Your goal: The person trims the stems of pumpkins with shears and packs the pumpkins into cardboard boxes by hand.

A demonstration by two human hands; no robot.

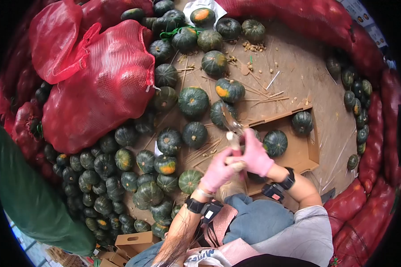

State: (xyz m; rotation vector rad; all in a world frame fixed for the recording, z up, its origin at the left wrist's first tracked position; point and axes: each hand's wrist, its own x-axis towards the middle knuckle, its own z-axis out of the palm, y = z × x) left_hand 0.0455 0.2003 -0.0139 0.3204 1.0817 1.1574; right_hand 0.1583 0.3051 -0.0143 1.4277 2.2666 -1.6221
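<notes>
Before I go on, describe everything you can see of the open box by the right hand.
The box looks like plain brown cardboard: shallow, low-walled, topless. It lies flat on the floor, set at a slant, its far and right walls standing. One squash sits in the far right corner, another nearer the middle, beside the right hand. The hand and forearm hide much of its left and near parts; whether they touch it, I cannot tell.

1 view, worn on the head, looks forward and steeply down past the person's lap at the bottom, with the hands [236,162] fairly near, around the middle. The round, wide view bends toward black edges; no 2nd view shares the scene.
</notes>
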